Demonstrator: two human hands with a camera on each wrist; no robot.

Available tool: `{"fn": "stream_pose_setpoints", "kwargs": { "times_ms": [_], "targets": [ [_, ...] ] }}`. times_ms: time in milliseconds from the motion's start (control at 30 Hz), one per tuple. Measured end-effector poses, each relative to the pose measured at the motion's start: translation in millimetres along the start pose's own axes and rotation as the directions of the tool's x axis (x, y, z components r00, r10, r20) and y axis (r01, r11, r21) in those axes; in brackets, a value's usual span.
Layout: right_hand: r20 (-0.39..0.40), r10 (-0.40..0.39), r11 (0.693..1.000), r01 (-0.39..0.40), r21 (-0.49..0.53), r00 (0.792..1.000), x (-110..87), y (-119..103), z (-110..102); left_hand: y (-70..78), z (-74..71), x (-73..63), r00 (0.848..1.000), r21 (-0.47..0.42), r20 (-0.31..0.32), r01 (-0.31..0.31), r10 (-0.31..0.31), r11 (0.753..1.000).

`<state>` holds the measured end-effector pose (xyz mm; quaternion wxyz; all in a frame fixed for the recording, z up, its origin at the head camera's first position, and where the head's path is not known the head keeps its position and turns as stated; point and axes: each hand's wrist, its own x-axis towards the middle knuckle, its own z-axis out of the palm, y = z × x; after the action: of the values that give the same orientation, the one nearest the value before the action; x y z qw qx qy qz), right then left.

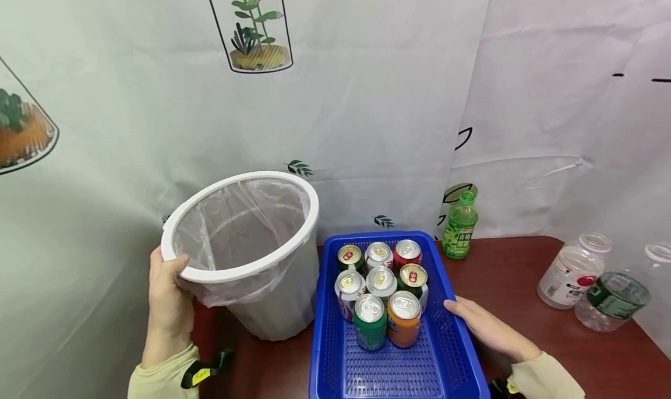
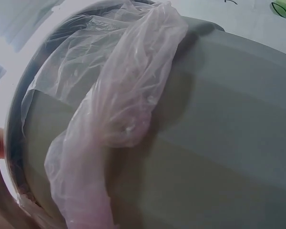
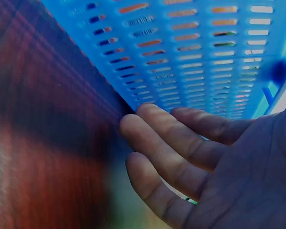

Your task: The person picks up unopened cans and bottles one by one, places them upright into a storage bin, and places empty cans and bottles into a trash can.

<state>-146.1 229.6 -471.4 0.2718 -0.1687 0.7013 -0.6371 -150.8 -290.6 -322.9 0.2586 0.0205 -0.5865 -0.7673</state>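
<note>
My left hand [image 1: 169, 297] grips the white rim of a grey trash bin [image 1: 272, 313], thumb over the edge. The bin tilts a little toward me. A clear plastic liner [image 2: 128, 81] lines it and folds over the rim, hanging bunched outside in the left wrist view. To its right sits a blue plastic basket [image 1: 388, 375] with several drink cans [image 1: 370, 323] upright in its far part. My right hand [image 1: 490, 332] holds the basket's right side, thumb at the rim. In the right wrist view, its fingers [image 3: 167, 129] lie against the perforated outer wall, low near the table.
A green bottle [image 1: 460, 227] stands behind the basket on the right. Two clear empty bottles, one with a white label [image 1: 566, 276] and one with a dark green label [image 1: 618, 294], stand at the table's right. A printed white cloth [image 1: 377, 125] hangs behind the dark red table [image 1: 503, 271].
</note>
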Motion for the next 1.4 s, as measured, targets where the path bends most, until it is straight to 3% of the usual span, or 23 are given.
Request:
{"fn": "stream_pose_setpoints", "kwargs": {
  "times_ms": [200,333,400,467,533,700,800,867,1000,1200,1333,1400],
  "targets": [
    [-0.035,0.020,0.996,-0.023,-0.084,0.999,-0.5,-7,-6,-4.6,1.9,0.5,0.999,-0.031,-0.015,-0.028,0.028,0.999],
    [-0.171,-0.043,0.964,-0.003,-0.264,0.984,4.1,-8,-15,-7.5,2.9,1.5,0.999,-0.041,-0.020,-0.051,0.051,0.998],
    [-0.258,-0.103,0.936,0.006,-0.352,0.961,6.8,-10,-20,-7.9,3.3,1.8,0.998,-0.039,-0.023,-0.056,0.056,0.998],
    [-0.360,-0.167,0.904,-0.004,-0.428,0.918,9.4,-14,-26,-8.4,3.0,2.3,0.998,-0.039,-0.028,-0.056,0.055,0.998],
    [-0.447,-0.239,0.876,-0.008,-0.483,0.862,12.2,-19,-32,-8.4,2.8,2.7,0.998,-0.039,-0.029,-0.059,0.058,0.998],
    [-0.610,-0.410,0.798,-0.058,-0.600,0.678,21.6,-33,-50,-7.7,2.2,2.9,0.997,-0.040,-0.033,-0.067,0.066,0.997],
    [-0.673,-0.461,0.782,-0.094,-0.616,0.578,27.9,-42,-59,-8.4,1.9,3.2,0.997,-0.041,-0.031,-0.066,0.065,0.997],
    [-0.703,-0.478,0.781,-0.111,-0.614,0.527,32.6,-47,-65,-8.6,2.4,3.0,0.997,-0.041,-0.032,-0.069,0.068,0.997],
    [-0.723,-0.508,0.777,-0.115,-0.620,0.469,42.7,-55,-71,-9.1,2.2,2.0,0.997,-0.040,-0.028,-0.066,0.065,0.997],
    [-0.725,-0.568,0.743,-0.137,-0.655,0.390,60.4,-57,-80,-9.2,2.7,0.8,0.998,-0.041,-0.029,-0.053,0.052,0.998],
    [-0.731,-0.575,0.725,-0.185,-0.663,0.369,69.1,-56,-87,-8.8,3.3,0.9,0.998,-0.048,-0.032,-0.057,0.055,0.997],
    [-0.733,-0.568,0.722,-0.202,-0.662,0.373,70.9,-56,-90,-8.9,3.6,0.8,0.998,-0.048,-0.030,-0.058,0.056,0.997]
  ]
}}
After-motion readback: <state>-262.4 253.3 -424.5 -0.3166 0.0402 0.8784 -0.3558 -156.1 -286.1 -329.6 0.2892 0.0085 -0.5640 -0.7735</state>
